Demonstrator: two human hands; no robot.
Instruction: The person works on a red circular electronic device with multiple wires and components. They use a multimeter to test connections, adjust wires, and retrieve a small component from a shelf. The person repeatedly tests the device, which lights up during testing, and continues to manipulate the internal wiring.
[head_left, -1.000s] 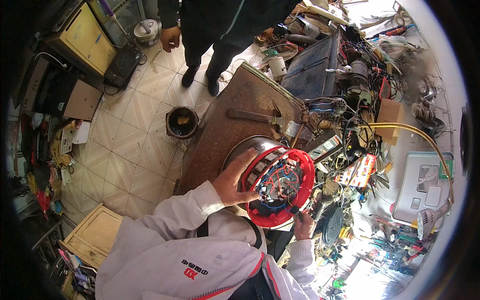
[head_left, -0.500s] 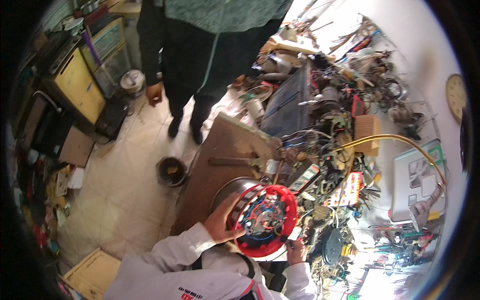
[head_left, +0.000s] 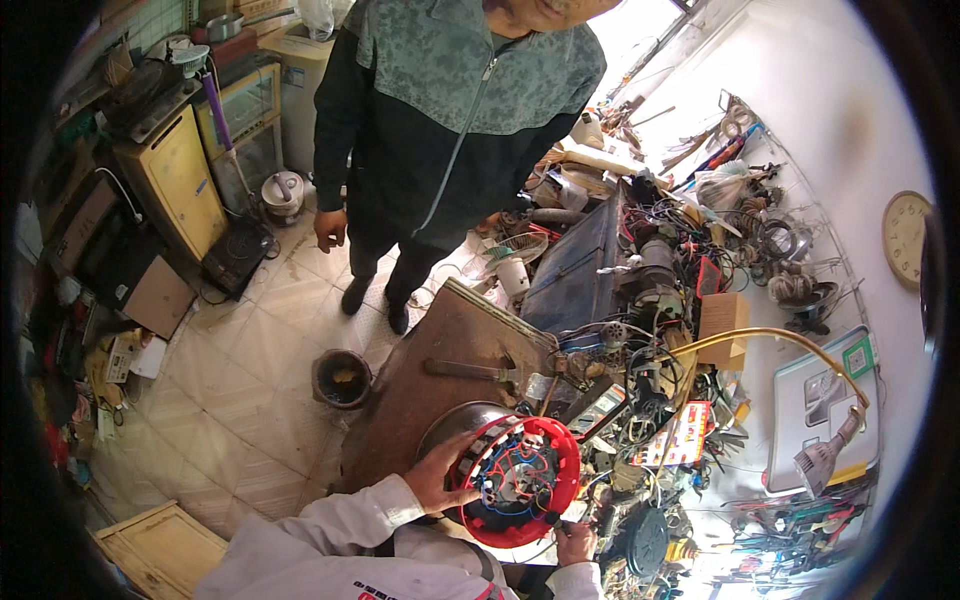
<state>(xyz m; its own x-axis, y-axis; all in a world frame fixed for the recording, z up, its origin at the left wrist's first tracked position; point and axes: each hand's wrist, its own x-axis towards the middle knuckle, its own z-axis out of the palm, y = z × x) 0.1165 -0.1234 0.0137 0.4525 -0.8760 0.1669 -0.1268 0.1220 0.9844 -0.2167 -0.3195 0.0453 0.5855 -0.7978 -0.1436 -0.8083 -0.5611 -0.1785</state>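
Observation:
On the near end of the brown worktable (head_left: 400,410) lies a round appliance (head_left: 572,465) on its side, with a red plastic rim, a shiny metal body and its open underside toward me. Red and blue wires (head_left: 520,470) run about inside it. My left hand (head_left: 440,478) grips the left side of the appliance, thumb at the rim's inner edge. Low on the right, my right hand (head_left: 577,543) is closed beside the red rim, a small dark end showing at its fingertips; what it holds is too small to name.
Beyond the table stands another person (head_left: 440,130). A hammer (head_left: 470,370) lies on the table. Cluttered parts and wires spread right, with a multimeter (head_left: 600,405) and a gooseneck lamp (head_left: 820,462). A dark bucket (head_left: 341,379) stands on the tiled floor.
My view has tilted up, so the scene sits lower and more of the other person shows. Both hands stay at the appliance, with little visible change in their hold.

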